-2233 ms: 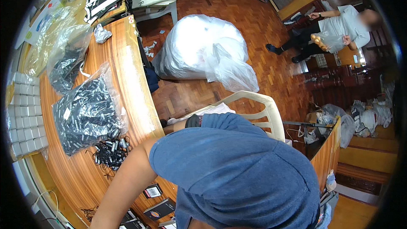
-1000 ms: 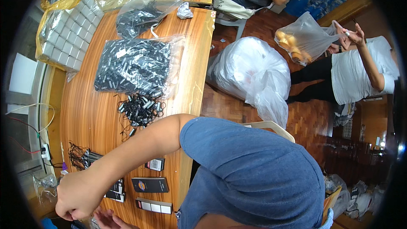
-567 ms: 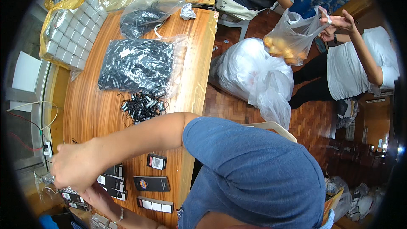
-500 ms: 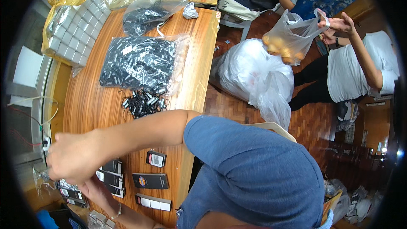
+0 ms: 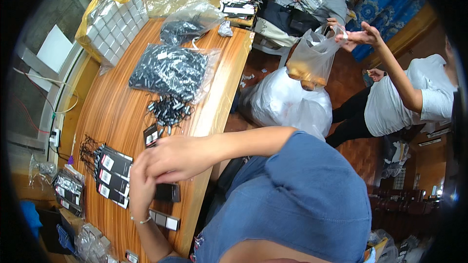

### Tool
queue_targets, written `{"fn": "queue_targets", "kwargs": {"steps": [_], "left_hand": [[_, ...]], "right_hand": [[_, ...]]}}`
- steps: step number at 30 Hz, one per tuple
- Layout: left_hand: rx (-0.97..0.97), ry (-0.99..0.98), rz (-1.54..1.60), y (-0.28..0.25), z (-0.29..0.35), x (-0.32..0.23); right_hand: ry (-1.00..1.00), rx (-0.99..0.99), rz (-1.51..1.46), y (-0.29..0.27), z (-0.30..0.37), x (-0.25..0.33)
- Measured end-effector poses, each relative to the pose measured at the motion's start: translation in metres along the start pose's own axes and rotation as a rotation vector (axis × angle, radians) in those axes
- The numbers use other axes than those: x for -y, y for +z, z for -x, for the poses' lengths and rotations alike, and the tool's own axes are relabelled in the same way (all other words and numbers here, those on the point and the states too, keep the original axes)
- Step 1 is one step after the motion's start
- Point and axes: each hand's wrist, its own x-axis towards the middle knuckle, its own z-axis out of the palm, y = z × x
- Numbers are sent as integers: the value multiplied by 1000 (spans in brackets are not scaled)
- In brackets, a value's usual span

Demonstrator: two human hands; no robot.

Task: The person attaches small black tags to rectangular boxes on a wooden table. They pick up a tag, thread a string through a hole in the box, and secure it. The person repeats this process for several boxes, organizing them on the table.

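Observation:
My right hand [image 5: 181,157] reaches in from the blue sleeve, its fingers bent and pressed against my left hand [image 5: 140,178], which wears a thin bracelet. Both hands are closed together over the wooden table. Anything pinched between them is hidden by the fingers. Just left of them lie overlapping rows of black hang tags [image 5: 113,176] with white barcode labels and black cords. A dark stack of tags [image 5: 168,192] is partly covered by my hands. Close by are a small barcoded tag [image 5: 152,135] and a stack with pale squares [image 5: 165,220].
Black tag cords [image 5: 168,109] lie loose below a clear bag of cords [image 5: 168,70]. A wrapped block of white boxes [image 5: 114,29] stands far left. Bagged tags [image 5: 69,190] sit by the left edge. A person in white holds a plastic bag [image 5: 312,61] above a white sack [image 5: 287,100].
My joined hands have moved right, from the table's far left edge back toward my body, uncovering the rows of tags. The view has shifted. The person in white has moved the plastic bag slightly.

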Motion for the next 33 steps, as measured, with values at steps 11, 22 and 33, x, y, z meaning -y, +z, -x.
{"fn": "queue_targets", "kwargs": {"steps": [11, 22, 33], "left_hand": [[108, 148, -373, 15, 32, -29], [120, 279, -291, -9, 69, -77], [59, 209, -302, -31, 78, -66]], "right_hand": [[485, -15, 222, -72, 87, 65], [339, 454, -626, 27, 78, 70], [458, 335, -567, -70, 59, 62]]}}
